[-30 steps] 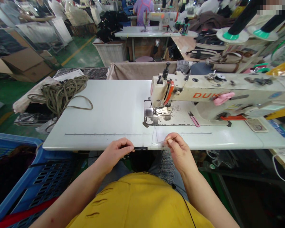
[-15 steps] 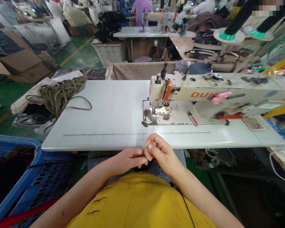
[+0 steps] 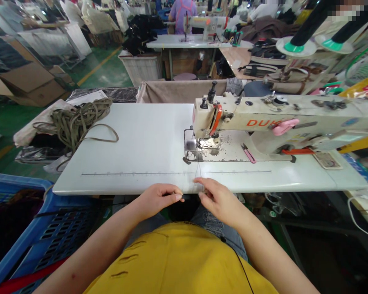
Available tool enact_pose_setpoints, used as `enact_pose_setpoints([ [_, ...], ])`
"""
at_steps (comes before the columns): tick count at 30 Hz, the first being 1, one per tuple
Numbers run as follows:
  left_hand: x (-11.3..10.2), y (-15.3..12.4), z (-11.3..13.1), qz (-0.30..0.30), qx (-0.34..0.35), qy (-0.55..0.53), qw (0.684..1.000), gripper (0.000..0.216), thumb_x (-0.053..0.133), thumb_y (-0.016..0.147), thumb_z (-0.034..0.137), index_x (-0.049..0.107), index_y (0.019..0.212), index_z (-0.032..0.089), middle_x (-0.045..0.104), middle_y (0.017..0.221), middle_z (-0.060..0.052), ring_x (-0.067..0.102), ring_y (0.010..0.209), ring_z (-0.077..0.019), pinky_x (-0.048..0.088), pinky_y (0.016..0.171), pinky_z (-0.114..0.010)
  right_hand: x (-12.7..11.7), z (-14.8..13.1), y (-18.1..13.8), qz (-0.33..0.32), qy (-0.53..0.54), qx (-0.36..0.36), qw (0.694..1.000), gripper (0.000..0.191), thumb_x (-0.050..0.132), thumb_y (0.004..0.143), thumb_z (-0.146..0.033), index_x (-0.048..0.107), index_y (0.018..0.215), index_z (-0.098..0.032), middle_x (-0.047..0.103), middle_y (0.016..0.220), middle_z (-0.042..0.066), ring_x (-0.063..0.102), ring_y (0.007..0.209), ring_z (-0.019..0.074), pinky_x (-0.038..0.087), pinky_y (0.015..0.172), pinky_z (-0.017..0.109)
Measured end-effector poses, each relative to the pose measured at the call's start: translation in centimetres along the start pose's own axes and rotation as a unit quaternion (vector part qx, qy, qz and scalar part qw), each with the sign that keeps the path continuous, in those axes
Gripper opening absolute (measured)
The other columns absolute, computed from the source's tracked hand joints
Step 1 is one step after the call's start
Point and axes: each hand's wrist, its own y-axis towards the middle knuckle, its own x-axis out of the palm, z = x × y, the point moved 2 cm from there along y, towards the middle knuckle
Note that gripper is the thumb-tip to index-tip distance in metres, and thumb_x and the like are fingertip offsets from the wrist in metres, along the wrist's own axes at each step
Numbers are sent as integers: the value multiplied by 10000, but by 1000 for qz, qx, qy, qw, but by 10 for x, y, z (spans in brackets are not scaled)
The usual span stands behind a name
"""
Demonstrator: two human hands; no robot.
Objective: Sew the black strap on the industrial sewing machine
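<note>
My left hand point(image 3: 159, 201) is at the front edge of the white sewing table, thumb pressed against its bent fingers. A small dark bit shows at the fingertips, too small to name. To its right my right hand point(image 3: 220, 201) has its thumb and index finger apart, with nothing visible between them. A thin thread point(image 3: 199, 170) runs from under the sewing machine point(image 3: 227, 118) towards my right fingertips; whether it touches them I cannot tell. Pink-handled thread snips point(image 3: 248, 153) lie on the machine bed, right of the needle.
A tangle of olive tape point(image 3: 82, 120) lies at the left end of the table point(image 3: 141, 143), one loop reaching onto it. A blue plastic basket point(image 3: 49, 228) stands at lower left. Behind the table is a beige cloth-lined bin point(image 3: 180, 90). Thread cones stand at upper right.
My hands were together, fingers touching, and have moved apart. The left went a little left; the right moved slightly right and its thumb and index finger opened.
</note>
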Motion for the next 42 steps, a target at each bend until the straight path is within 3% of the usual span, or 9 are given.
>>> enact_pose_setpoints([
  [3,-3,1,4,19,30,49,998,299,589,933,420,736,841,176,712,857,-44,644,875,-208,462,829,-300,3,-3,-1,-58,-6,-22,998,151,550,859,-136,637,761,-213,537,798,13,519,754,174,391,702,311],
  [8,-1,0,5,-1,35,82,996,246,574,890,348,693,767,171,659,823,-37,613,838,-187,444,812,-292,8,3,-1,-78,217,-35,972,220,568,892,-175,652,691,-204,544,848,26,568,875,194,438,828,324],
  [13,12,1,-1,-87,-46,17,995,208,539,847,316,676,834,160,606,707,14,531,676,-145,383,641,-252,29,0,-3,-90,428,-30,899,252,648,926,-298,670,704,-182,666,1073,88,623,1013,243,453,978,393],
  [16,16,2,-2,-105,-25,15,994,191,507,800,253,674,831,165,623,758,11,535,725,-149,396,687,-253,41,-6,-4,-91,535,-5,840,231,653,955,-338,668,774,-196,711,875,75,641,921,234,472,1000,429],
  [20,20,3,-3,-104,-26,-7,994,169,518,796,256,664,790,171,656,820,-8,564,803,-170,411,757,-267,50,-11,-3,-63,585,43,807,160,699,902,-308,664,799,-191,687,762,38,592,702,169,516,796,347],
  [24,28,2,-3,-87,-47,-85,991,274,568,840,394,584,679,172,517,665,24,435,668,-134,332,651,-263,54,-14,4,-39,604,21,796,168,675,829,-255,619,688,-184,580,604,1,498,591,144,404,613,286],
  [29,34,-3,-5,18,-75,-130,988,462,683,777,549,430,598,206,252,563,81,217,572,-106,168,554,-281,47,-18,8,24,592,30,805,160,620,778,-190,561,630,-186,451,545,-40,365,551,109,252,576,282],
  [39,28,-11,1,-7,-71,-120,990,517,693,790,538,379,550,205,248,558,72,204,562,-96,158,547,-284,29,-9,-6,44,470,73,878,181,616,771,-263,548,614,-203,422,519,-38,362,529,122,269,553,292],
  [42,-2,-22,-12,89,-84,-154,981,484,694,783,477,362,552,212,241,534,77,196,525,-92,128,525,-284,-5,15,-18,122,408,92,900,192,651,754,-271,565,596,-202,424,513,-31,342,514,120,247,525,287],
])
